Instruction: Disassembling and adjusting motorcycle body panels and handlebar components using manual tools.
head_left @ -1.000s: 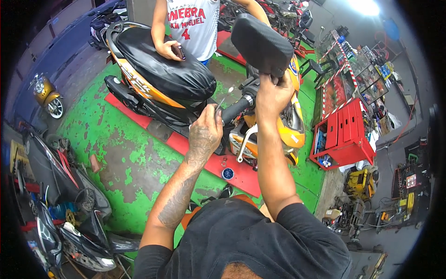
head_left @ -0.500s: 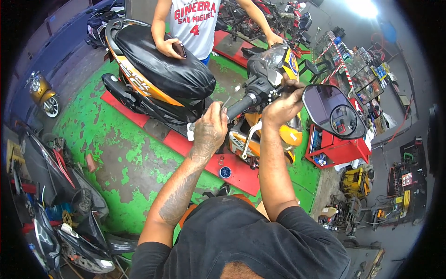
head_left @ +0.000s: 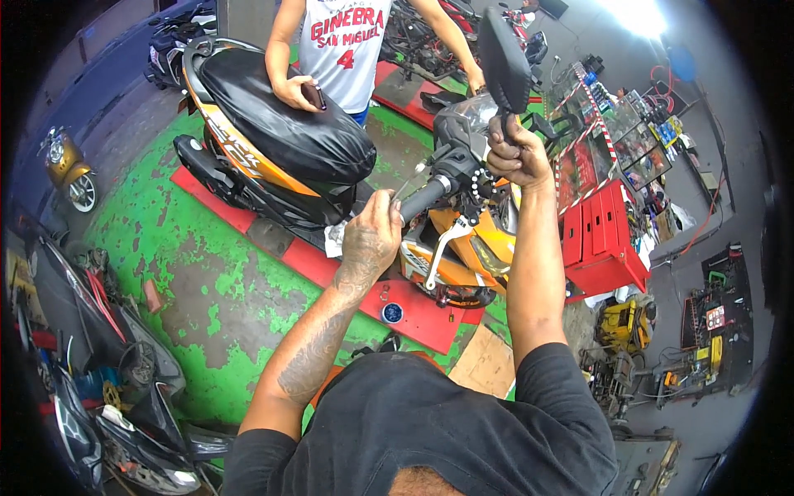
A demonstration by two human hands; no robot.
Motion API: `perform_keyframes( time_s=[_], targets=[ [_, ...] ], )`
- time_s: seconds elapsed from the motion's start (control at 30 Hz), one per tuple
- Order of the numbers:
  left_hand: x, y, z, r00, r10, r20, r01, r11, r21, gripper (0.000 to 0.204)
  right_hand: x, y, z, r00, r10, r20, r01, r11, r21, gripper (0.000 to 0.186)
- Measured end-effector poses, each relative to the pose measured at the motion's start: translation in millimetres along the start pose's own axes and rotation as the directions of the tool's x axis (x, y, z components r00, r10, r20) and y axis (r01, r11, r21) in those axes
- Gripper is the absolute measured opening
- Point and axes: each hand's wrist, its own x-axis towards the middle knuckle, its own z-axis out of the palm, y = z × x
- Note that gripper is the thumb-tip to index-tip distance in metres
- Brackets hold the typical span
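An orange and black scooter (head_left: 227, 136) stands before me, its handlebar grip (head_left: 423, 198) pointing toward me. My right hand (head_left: 519, 155) is closed around the stem of a black side mirror (head_left: 504, 70), which stands upright above the fist. Its lower stem is hidden, so I cannot tell if it touches the handlebar. At the end of the grip is my left hand (head_left: 372, 227), fingers pinched on a thin metal tool (head_left: 408, 183) slanting up beside the grip. Below the grip, the silver brake lever (head_left: 451, 248) and a beaded chain (head_left: 475, 183) show.
Across the scooter a person (head_left: 343, 58) holds a phone (head_left: 314, 95), other arm toward the handlebar. A small round tub (head_left: 392, 312) sits on the red platform (head_left: 422, 326). A red tool cabinet (head_left: 604, 244) stands right; parked motorcycles (head_left: 99, 331) line the left.
My right hand has risen and turned the mirror from lying out to the right to upright, its glass no longer facing me. The left hand stays by the grip with the thin tool.
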Motion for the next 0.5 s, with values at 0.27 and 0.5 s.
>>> perform_keyframes(
  time_s=[0.27, 0.5],
  targets=[
    [0.8, -3.3, 0.3, 1.000, 0.004, 0.006, -0.004, 1.000, 0.016, 0.018, 31.9, 66.2, 71.8, 0.358, -0.901, -0.245, -0.136, 0.209, -0.968, 0.044],
    [0.5, -4.4, 2.5, 0.999, 0.029, -0.029, -0.029, 1.000, 0.012, 0.018, 17.3, 82.0, 38.1, 0.239, -0.962, -0.130, 0.007, 0.135, -0.991, 0.010]
  ],
)
